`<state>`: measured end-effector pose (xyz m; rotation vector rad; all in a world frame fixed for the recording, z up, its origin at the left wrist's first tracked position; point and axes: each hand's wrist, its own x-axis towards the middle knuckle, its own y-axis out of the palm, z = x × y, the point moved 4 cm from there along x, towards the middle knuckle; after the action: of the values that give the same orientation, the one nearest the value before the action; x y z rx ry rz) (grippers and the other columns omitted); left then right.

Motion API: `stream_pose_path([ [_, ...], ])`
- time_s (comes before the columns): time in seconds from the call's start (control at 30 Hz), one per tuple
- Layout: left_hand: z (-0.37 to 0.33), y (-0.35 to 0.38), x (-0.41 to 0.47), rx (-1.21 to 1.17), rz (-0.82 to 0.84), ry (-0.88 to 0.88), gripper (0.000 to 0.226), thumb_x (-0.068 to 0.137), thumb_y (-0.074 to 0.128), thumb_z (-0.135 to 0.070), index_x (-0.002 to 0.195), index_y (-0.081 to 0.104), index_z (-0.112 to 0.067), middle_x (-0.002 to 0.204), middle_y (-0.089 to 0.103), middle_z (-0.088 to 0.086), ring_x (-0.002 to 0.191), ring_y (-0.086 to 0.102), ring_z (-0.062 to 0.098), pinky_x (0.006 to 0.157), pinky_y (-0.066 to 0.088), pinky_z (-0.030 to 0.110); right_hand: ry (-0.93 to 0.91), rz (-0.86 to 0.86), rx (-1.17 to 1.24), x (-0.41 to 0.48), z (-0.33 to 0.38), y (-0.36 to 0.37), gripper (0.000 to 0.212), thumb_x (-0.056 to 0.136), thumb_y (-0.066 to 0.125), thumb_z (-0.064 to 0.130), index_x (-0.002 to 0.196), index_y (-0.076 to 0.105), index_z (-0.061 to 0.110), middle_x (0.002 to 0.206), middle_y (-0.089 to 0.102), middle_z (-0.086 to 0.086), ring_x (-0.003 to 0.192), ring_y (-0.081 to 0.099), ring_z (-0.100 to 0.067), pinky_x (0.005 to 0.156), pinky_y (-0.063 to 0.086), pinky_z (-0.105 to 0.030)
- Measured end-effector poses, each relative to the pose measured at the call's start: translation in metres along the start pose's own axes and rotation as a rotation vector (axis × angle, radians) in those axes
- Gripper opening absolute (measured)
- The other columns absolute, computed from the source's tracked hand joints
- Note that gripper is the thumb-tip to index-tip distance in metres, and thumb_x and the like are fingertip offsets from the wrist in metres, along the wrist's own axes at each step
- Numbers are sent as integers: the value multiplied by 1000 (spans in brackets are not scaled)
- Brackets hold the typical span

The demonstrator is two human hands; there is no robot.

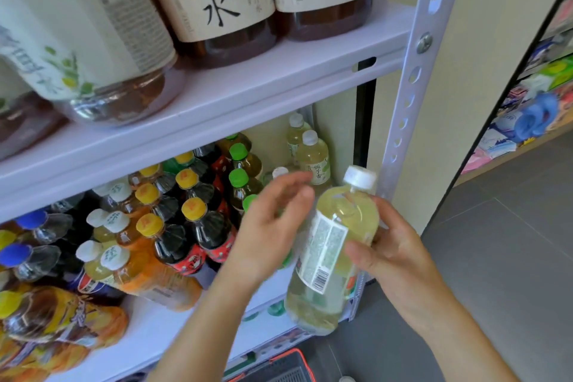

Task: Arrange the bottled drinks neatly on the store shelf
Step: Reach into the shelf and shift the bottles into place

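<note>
My right hand (392, 250) grips a pale yellow drink bottle (333, 250) with a white cap, held upright in front of the shelf's right end. To the bottle's left, my left hand (269, 226) hovers with relaxed fingers and holds nothing. Behind the hands, the lower shelf (161, 324) carries rows of bottles: dark drinks with yellow caps (193, 223), green-capped bottles (238, 178) and two matching pale yellow bottles (313, 156) at the back right. My left hand hides part of the green-capped row.
The upper shelf (248, 84) holds large brown-liquid bottles with cream labels (217, 0). A white perforated upright (409, 77) bounds the shelf on the right. A basket with a red rim (279, 366) sits on the grey floor below. Another goods shelf (533, 112) stands far right.
</note>
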<state>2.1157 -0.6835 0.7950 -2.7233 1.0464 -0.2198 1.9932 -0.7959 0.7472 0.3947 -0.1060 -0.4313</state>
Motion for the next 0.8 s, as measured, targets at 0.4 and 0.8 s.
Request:
stream_pose_path([
  [0.4,35,-7,-92,-661,198,-433,79,58,73,-75,106,75,-11,95,70,21,75,68,31,69,52,38,-154,53,-184,-10,16,60,44,87,68,47,125,64,26,122,69,0,115,64,-18,89,50,-25],
  [0.8,28,-15,-114,81,-54,36,59,91,33,-70,146,31,-47,137,50,-23,129,48,0,102,47,32,25,59,-137,-50,-14,88,60,83,62,54,139,42,45,129,64,13,117,64,-12,95,53,-43],
])
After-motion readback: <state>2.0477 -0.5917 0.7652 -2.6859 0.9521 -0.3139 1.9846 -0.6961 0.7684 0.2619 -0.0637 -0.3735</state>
